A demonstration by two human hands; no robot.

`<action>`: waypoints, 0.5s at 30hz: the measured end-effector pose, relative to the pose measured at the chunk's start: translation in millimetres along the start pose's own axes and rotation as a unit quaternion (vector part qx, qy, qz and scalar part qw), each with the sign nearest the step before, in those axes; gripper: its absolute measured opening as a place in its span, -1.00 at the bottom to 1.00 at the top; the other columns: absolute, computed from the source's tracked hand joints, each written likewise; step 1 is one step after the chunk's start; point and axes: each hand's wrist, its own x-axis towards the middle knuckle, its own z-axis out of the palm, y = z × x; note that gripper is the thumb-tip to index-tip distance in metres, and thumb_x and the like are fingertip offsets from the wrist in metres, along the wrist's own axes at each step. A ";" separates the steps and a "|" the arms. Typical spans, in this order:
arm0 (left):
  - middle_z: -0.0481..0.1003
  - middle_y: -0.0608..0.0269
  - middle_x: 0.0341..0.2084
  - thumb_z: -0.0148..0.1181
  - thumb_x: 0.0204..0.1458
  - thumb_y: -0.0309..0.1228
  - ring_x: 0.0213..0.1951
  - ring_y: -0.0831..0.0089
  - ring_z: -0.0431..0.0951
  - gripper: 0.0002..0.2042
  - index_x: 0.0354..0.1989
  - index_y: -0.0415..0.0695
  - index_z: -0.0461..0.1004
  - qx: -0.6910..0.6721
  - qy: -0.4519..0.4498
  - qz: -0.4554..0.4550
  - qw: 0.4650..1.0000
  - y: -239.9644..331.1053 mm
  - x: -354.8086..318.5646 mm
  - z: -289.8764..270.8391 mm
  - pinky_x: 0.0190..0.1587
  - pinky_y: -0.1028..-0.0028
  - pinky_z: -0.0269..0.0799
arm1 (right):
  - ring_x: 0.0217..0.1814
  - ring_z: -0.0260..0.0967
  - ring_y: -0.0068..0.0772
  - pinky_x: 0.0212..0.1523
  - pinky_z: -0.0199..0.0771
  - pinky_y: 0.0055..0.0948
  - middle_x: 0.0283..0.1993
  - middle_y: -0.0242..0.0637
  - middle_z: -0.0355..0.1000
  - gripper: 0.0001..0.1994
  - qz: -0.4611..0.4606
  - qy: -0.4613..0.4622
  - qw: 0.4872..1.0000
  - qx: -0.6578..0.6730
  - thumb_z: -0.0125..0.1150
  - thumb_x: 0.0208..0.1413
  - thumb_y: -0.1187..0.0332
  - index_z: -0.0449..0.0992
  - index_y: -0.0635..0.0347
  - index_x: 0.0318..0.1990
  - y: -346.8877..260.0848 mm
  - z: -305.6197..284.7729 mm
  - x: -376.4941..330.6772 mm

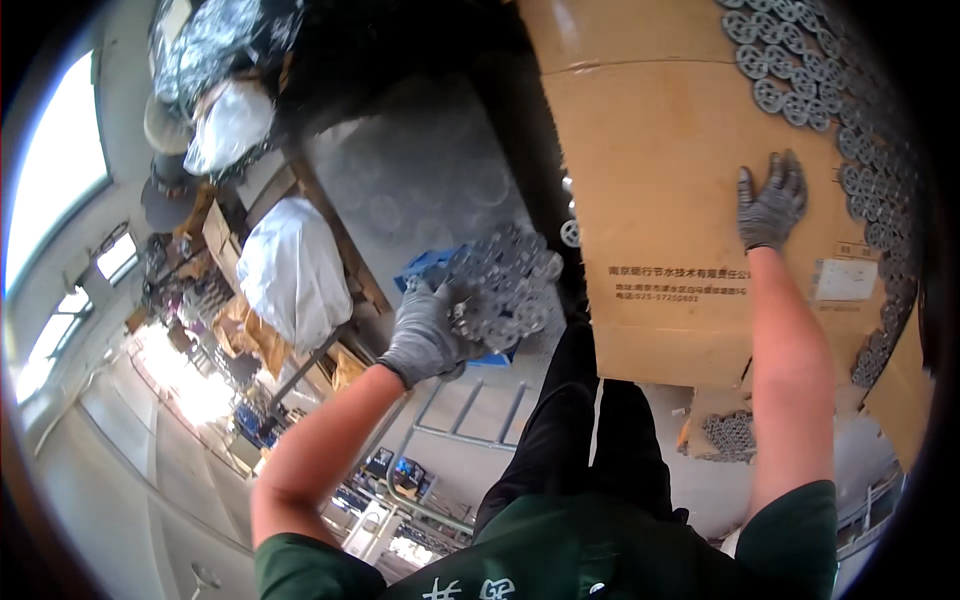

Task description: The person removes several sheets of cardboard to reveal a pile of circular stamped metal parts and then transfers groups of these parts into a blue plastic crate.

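Note:
My left hand [430, 335], in a grey knit glove, closes on the near left side of a bunch of grey spoked, wheel-shaped parts [505, 285]. Under and beside the bunch, parts of something blue [430, 262] show; its kind is mostly hidden. My right hand [774, 203], gloved the same way, lies on a large flat cardboard sheet [670, 180] with its fingers spread. Rows of similar grey wheel-shaped parts [790, 60] cover the sheet's far right edge and run down its right side, a little beyond that hand.
A grey flat surface [410, 170] lies left of the cardboard, with a dark gap between. White bags [293, 275] and dark plastic wrap [225, 50] sit at the left. Below are metal rails [465, 410] and more grey parts [730, 437] near my legs.

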 end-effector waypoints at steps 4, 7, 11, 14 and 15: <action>0.49 -0.12 0.00 0.69 -0.45 -0.03 0.10 -0.10 0.50 -0.16 0.14 -0.04 0.54 0.107 -0.018 -0.044 0.993 -103.1 -56.4 28.9 0.16 0.16 0.47 | 0.54 0.08 -0.03 0.48 0.05 0.10 0.50 -0.22 0.22 -0.33 -0.007 0.009 1.000 0.002 0.13 0.28 -0.22 0.42 0.09 0.33 -6.7 4.0 0.2; 0.51 -0.08 -0.03 0.71 -0.46 -0.08 0.07 -0.04 0.52 -0.19 0.09 -0.08 0.54 0.066 -0.027 -0.099 0.993 -171.4 -86.0 57.5 0.14 0.17 0.49 | 0.55 0.07 -0.03 0.48 0.05 0.10 0.51 -0.23 0.22 -0.34 0.000 0.007 1.000 -0.008 0.11 0.29 -0.21 0.41 0.08 0.34 -10.1 5.0 -1.3; 0.57 0.13 -0.20 0.68 -0.34 -0.43 -0.30 0.28 0.64 -0.34 0.01 -0.12 0.46 -0.168 0.077 -0.259 0.948 -213.9 -96.1 115.3 -0.41 0.27 0.59 | 0.55 0.06 -0.02 0.47 0.05 0.11 0.51 -0.23 0.21 -0.34 0.003 0.014 1.000 -0.015 0.09 0.31 -0.22 0.39 0.07 0.35 1.0 6.8 -5.2; 0.54 0.21 -0.46 0.56 -0.14 -0.55 -0.58 0.40 0.54 -0.43 0.02 -0.04 0.32 -0.446 0.181 -0.262 0.836 -250.1 -74.4 210.6 -0.62 0.35 0.45 | 0.53 0.08 0.00 0.48 0.09 0.05 0.51 -0.23 0.21 -0.38 0.009 0.015 0.999 -0.028 0.10 0.33 -0.16 0.38 0.05 0.37 -5.8 2.5 -4.7; 0.55 0.24 -0.51 0.57 -0.13 -0.50 -0.51 0.38 0.60 -0.49 -0.01 -0.05 0.41 -0.454 0.196 -0.277 0.824 -254.0 -62.6 243.1 -0.54 0.32 0.52 | 0.53 0.08 0.00 0.48 0.09 0.05 0.51 -0.23 0.21 -0.38 0.008 0.013 0.999 -0.033 0.10 0.33 -0.16 0.38 0.05 0.37 -3.4 2.1 -7.7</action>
